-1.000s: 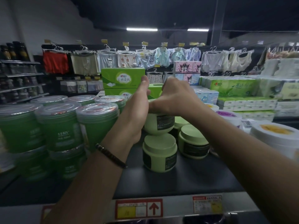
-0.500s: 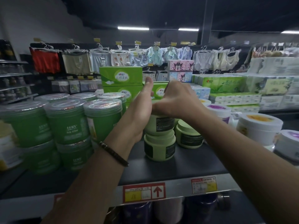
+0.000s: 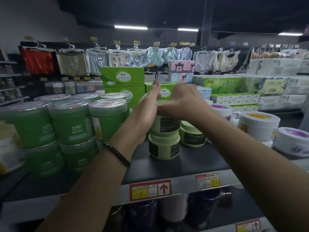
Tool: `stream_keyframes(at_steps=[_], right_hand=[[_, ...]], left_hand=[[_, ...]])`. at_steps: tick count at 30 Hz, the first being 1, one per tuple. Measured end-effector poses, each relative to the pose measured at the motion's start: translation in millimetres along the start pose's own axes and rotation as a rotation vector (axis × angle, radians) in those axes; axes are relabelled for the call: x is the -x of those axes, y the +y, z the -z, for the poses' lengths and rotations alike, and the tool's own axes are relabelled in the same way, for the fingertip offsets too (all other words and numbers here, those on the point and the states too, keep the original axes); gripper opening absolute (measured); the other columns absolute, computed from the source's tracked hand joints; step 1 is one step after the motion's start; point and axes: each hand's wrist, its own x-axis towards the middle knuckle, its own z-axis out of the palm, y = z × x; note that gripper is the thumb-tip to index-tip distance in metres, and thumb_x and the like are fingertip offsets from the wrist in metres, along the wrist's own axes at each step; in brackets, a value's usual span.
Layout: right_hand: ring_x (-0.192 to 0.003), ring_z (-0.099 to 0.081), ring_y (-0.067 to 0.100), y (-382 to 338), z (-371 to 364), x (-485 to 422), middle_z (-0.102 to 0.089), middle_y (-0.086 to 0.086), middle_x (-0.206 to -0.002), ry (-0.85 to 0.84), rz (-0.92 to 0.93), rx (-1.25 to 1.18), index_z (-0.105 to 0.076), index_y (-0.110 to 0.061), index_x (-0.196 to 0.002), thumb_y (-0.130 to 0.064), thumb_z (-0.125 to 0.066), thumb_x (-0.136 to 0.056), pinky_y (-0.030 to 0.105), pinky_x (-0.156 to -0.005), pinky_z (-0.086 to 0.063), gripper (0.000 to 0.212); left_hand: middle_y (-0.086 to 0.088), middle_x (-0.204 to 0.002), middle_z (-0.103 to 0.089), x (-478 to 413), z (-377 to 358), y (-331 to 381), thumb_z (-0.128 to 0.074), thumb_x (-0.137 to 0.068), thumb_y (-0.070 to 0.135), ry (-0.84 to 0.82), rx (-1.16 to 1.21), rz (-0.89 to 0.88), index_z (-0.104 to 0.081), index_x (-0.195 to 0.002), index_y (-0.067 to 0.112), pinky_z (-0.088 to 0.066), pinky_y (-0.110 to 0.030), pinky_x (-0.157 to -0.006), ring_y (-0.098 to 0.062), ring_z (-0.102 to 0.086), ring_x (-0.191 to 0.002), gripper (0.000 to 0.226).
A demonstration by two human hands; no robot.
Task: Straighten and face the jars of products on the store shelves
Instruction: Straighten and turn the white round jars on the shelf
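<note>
On the left, big round green tubs (image 3: pixel 71 121) are stacked on the shelf (image 3: pixel 200 163). They are made of shiny plastic and are shut with see-through lids. Three are counted in the top front row, three more lids are seen behind, and two tubs are seen underneath. The shelf is dark and flat, and a red and yellow price tag (image 3: pixel 150 190) is stuck on its pale front edge.

The left hand (image 3: pixel 147 114) is laid against the left side of the top jar (image 3: pixel 168 124), with the thumb held straight up. Its fingers are hidden, so it cannot be told if the jar is gripped by them. A dark bracelet (image 3: pixel 117 154) is worn on that wrist.

The top jar is short, round, smooth and pale green, with a dark label. It is set on a bottom jar (image 3: pixel 164 148) of the same kind, near the middle of the shelf. Its top is gripped from above by the right hand (image 3: pixel 182 102), with fingers curled over it. A third jar (image 3: pixel 192 136) like them is stood just to the right, partly hidden by the right arm. Green cardboard tissue boxes (image 3: pixel 122 77) are piled behind.

Further right, three round white tubs (image 3: pixel 257 124) are seen, one topped yellow and two purple.
</note>
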Motion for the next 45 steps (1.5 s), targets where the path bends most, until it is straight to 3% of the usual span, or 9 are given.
stream_keyframes(at_steps=[2,7,11,14,18,24,29,39,45], right_hand=[[-0.091,-0.056,0.028,-0.9,1.1,4.2,-0.055,0.007,-0.098,0.003,-0.004,0.008,-0.046,-0.010,-0.109,-0.071,-0.080,-0.071,0.033,-0.064,-0.038,0.079],[-0.090,-0.048,0.024,-1.8,2.1,8.8,-0.052,0.008,-0.100,-0.030,-0.026,-0.001,-0.055,-0.009,-0.123,-0.078,-0.077,-0.073,0.029,-0.053,-0.029,0.088],[-0.088,-0.064,0.025,8.1,6.6,5.8,-0.069,0.009,-0.096,-0.040,-0.054,-0.108,-0.065,-0.005,-0.103,-0.081,-0.064,-0.084,0.041,-0.078,-0.056,0.079],[-0.094,-0.069,0.030,25.1,11.3,5.8,-0.074,0.012,-0.097,-0.040,-0.107,-0.189,-0.072,-0.007,-0.100,-0.069,-0.058,-0.097,0.047,-0.091,-0.057,0.063],[-0.096,-0.069,0.034,49.2,16.2,7.1,-0.074,0.014,-0.097,-0.059,-0.147,-0.210,-0.073,-0.006,-0.104,-0.051,-0.062,-0.102,0.053,-0.093,-0.058,0.046],[-0.098,-0.071,0.033,81.3,21.8,4.5,-0.076,0.012,-0.105,-0.148,-0.130,-0.083,-0.076,-0.009,-0.107,-0.030,-0.069,-0.097,0.049,-0.092,-0.061,0.024],[-0.111,-0.070,0.030,106.3,16.5,0.0,-0.070,0.010,-0.129,-0.251,-0.110,-0.047,-0.071,-0.015,-0.131,-0.028,-0.076,-0.092,0.046,-0.099,-0.059,0.041],[-0.135,-0.057,0.027,131.3,1.6,-7.7,-0.057,0.005,-0.153,-0.366,0.019,0.096,-0.058,-0.024,-0.149,-0.042,-0.080,-0.091,0.033,-0.105,-0.047,0.065],[-0.146,-0.046,0.025,135.5,-0.7,-6.6,-0.054,0.005,-0.156,-0.382,0.068,0.146,-0.054,-0.024,-0.153,-0.041,-0.070,-0.099,0.034,-0.114,-0.039,0.059]], left_hand=[[-0.002,-0.141,-0.060,1.8,-2.2,-0.7,-0.030,-0.103,0.071,0.001,0.007,-0.010,-0.058,-0.145,0.020,-0.042,-0.026,-0.083,-0.014,-0.057,-0.122,0.072],[-0.007,-0.130,-0.068,0.5,1.2,-3.7,-0.031,-0.105,0.068,0.013,0.031,-0.017,-0.063,-0.136,0.019,-0.040,-0.027,-0.076,-0.010,-0.063,-0.112,0.066],[-0.005,-0.133,-0.066,1.0,2.9,-6.1,-0.033,-0.105,0.067,0.028,0.047,-0.024,-0.059,-0.142,0.021,-0.048,-0.031,-0.080,-0.011,-0.065,-0.111,0.064],[0.004,-0.142,-0.057,2.9,0.5,-9.3,-0.033,-0.105,0.067,0.088,0.020,-0.072,-0.053,-0.149,0.024,-0.042,-0.037,-0.101,-0.008,-0.055,-0.121,0.065],[0.031,-0.111,-0.051,15.4,-8.4,-15.2,-0.033,-0.107,0.064,0.184,-0.054,-0.218,-0.056,-0.144,0.029,-0.036,-0.028,-0.094,0.018,-0.043,-0.100,0.056],[0.009,-0.132,-0.060,24.4,-32.2,-22.5,-0.041,-0.089,0.072,0.368,-0.100,-0.380,-0.060,-0.107,0.057,-0.043,-0.047,-0.111,-0.014,-0.055,-0.126,0.030],[-0.003,-0.111,-0.066,48.2,-63.2,-29.6,-0.056,-0.099,0.025,0.378,-0.118,-0.685,-0.068,-0.114,0.022,-0.053,-0.045,-0.078,-0.027,-0.063,-0.097,0.019],[0.020,-0.117,-0.066,29.6,-122.6,-81.2,-0.058,-0.094,-0.006,0.054,0.036,-0.092,-0.058,-0.125,0.032,-0.049,-0.009,-0.086,0.012,-0.064,-0.105,0.049],[0.003,-0.123,-0.070,12.9,-144.3,-97.3,-0.069,-0.063,0.032,0.084,0.060,0.062,-0.060,-0.120,0.042,-0.052,-0.048,-0.107,-0.015,-0.067,-0.116,0.059]])
